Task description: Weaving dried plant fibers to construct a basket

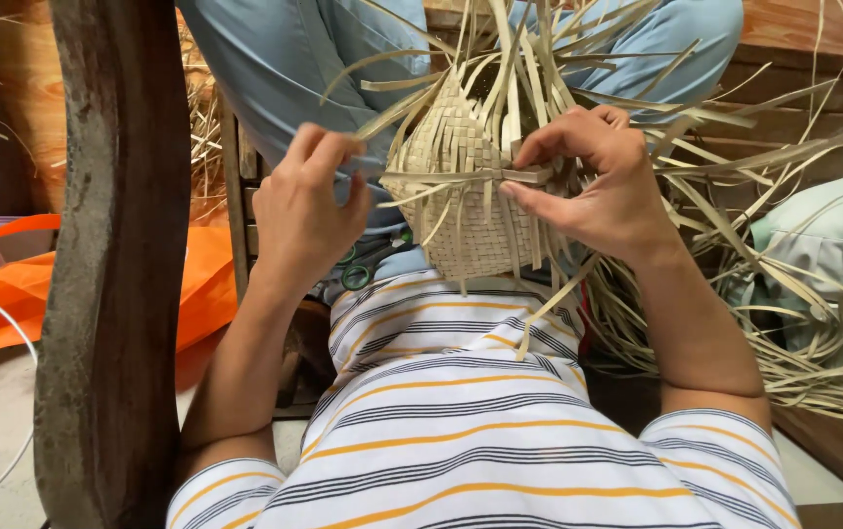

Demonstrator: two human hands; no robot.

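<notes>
A half-woven basket of pale flat straw strips [461,186] sits in the lap, between both hands. The right hand [593,181] pinches a horizontal straw strip [480,176] across the weave; the left hand [309,201] grips that strip's other end, fingers curled. An orange plastic bag [20,284] lies on the floor at left, beyond a dark wooden post [113,264].

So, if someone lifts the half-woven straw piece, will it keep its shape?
Probably mostly: the woven piece shows a tight plaited body. Its loose strips curl and droop, so they would likely flop. It looks light, since the right hand pinches it with fingertips only.
</notes>
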